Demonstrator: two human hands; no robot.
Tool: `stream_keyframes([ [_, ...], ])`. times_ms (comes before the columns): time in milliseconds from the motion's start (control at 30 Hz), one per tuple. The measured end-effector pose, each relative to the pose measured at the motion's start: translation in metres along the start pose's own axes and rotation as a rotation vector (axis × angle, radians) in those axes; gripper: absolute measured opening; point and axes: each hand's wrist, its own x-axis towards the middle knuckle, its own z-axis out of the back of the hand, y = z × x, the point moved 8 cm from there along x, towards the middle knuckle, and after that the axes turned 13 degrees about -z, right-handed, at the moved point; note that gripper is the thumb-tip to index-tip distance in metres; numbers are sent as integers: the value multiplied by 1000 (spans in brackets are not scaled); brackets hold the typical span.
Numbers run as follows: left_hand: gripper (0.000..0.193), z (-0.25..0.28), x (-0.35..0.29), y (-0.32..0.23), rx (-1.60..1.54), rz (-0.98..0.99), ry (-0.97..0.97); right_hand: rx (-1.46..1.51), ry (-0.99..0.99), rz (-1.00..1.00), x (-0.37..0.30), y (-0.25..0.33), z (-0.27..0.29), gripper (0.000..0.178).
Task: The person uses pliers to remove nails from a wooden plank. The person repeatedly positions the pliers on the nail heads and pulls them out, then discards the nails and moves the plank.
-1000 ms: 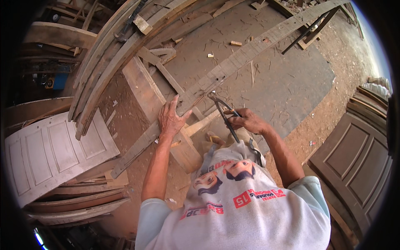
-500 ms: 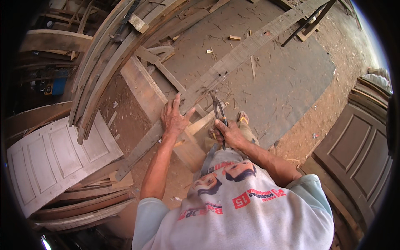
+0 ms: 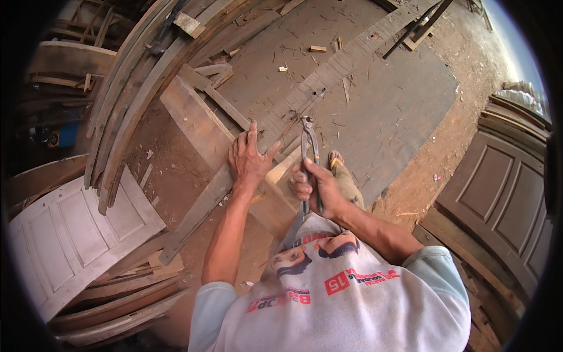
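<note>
My left hand [image 3: 250, 159] lies flat with fingers spread on a long, weathered wooden plank [image 3: 281, 117], which runs diagonally from lower left to upper right. Held by its dark handles in my right hand [image 3: 319, 186] is a pair of end-cutting pincers [image 3: 308, 136]. Its rounded metal head points away from me, beside the plank's right edge. Whether the jaws grip anything is too small to tell. Bent nails and dark slivers are scattered around the plank near the pincers' head.
Curved boards [image 3: 126, 111] are stacked at left, with a hammer [image 3: 157, 46] lying on them. A pale panelled door [image 3: 85, 226] leans at lower left, a brown one [image 3: 492, 188] at right. A grey sheet [image 3: 404, 123] with debris covers the ground ahead. My sandalled foot [image 3: 336, 161] is near the pincers.
My right hand has turned the pincers more upright, and their head now sits slightly farther from me. My left hand keeps its place on the plank. The whole view has shifted slightly.
</note>
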Motion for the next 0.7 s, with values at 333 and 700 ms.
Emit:
stream_keyframes([
  [333, 85, 1, -4, 4, -1, 20, -54, -2213, -663, 189, -76, 153, 95, 34],
  [700, 88, 2, 0, 1, 43, 147, -25, -1586, -478, 80, -67, 141, 97, 39],
])
